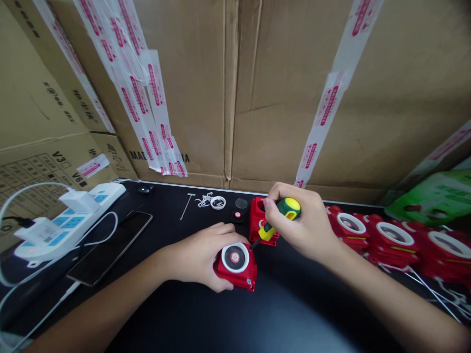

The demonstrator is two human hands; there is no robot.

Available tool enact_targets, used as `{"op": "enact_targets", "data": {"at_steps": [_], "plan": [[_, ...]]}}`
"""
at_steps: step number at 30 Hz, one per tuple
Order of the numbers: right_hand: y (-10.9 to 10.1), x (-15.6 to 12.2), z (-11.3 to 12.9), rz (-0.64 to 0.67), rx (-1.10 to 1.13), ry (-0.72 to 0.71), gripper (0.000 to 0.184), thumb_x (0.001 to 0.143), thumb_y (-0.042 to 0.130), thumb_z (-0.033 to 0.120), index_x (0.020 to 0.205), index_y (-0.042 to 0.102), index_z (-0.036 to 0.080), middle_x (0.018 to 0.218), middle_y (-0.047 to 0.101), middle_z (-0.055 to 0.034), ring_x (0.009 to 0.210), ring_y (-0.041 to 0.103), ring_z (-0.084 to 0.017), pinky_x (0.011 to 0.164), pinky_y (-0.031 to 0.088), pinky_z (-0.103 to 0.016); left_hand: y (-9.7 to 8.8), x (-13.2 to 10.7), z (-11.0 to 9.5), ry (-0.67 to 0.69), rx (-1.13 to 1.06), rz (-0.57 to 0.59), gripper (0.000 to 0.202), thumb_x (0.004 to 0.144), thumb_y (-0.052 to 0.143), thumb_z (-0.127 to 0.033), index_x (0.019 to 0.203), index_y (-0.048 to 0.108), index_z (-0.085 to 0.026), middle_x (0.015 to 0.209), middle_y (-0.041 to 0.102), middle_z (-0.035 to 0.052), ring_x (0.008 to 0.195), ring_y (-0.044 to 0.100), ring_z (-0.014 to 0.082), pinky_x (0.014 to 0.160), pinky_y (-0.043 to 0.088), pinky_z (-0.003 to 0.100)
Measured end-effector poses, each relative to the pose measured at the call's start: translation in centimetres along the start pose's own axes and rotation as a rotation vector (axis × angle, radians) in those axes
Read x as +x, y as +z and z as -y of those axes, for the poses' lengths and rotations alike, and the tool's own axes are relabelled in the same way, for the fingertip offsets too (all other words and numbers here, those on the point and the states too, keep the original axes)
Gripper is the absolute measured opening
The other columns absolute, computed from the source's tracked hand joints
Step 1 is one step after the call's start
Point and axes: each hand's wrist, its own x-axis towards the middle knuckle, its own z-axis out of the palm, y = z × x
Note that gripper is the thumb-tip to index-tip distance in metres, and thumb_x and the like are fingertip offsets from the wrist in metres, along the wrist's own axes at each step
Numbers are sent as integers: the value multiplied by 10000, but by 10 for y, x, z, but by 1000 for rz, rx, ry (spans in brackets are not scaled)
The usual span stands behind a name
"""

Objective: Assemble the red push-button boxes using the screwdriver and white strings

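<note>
My left hand (204, 257) is wrapped round a red box-shaped housing (241, 279) with a white ring and a dark round centre on top. A yellow-and-green screwdriver (268, 230) is gripped in my right hand (300, 223). Its tip points down at the housing's upper right corner; whether it sits in a screw I cannot tell. Just behind, partly covered by my right hand, stands a second red housing (256, 215). A small black square part (237, 215) and a clear disc (241, 203) lie to its left.
A white ring (218, 202), tangled white strips (203, 200) and a T-shaped metal tool (187, 206) lie behind my left hand. More red housings (393, 245) line the right side. A phone (110, 247) and a power strip (73, 220) with cables occupy the left. Cardboard (279, 98) rises behind.
</note>
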Motion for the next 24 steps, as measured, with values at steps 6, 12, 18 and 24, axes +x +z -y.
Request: {"op": "enact_targets", "data": {"at_steps": [6, 12, 18, 24], "plan": [[-4, 2, 9, 175, 29, -37, 204, 944, 626, 212, 757, 545, 213, 712, 615, 29, 611, 529, -118, 596, 429, -255, 2, -1, 2, 28, -20, -13, 740, 651, 947, -308, 1329, 653, -267, 1122, 633, 42, 1083, 608, 280, 1027, 518, 391], [-9, 1, 19, 251, -55, -78, 184, 948, 700, 228, 965, 516, 232, 833, 641, 43, 655, 561, -104, 610, 461, -214, 7, -4, -4, 33, -53, -14, 692, 647, 947, -324, 1278, 666, -277, 1225, 660, 51, 1162, 615, 296, 1057, 528, 398], [-16, -4, 25, 382, -201, -218, 157, 984, 711, 250, 988, 554, 240, 865, 697, 25, 661, 620, -119, 596, 466, -221, 11, -4, -7, 31, -60, -14, 762, 652, 934, -333, 1356, 647, -282, 1338, 654, 70, 1200, 623, 321, 1080, 530, 430], [-12, -5, 28, 199, -445, -242, 148, 1033, 570, 272, 896, 571, 217, 680, 684, 9, 497, 596, -140, 505, 395, -263, 13, -3, -6, 65, -19, -11, 777, 635, 950, -370, 1340, 639, -267, 1284, 677, 71, 1163, 628, 325, 1088, 509, 450]]}}
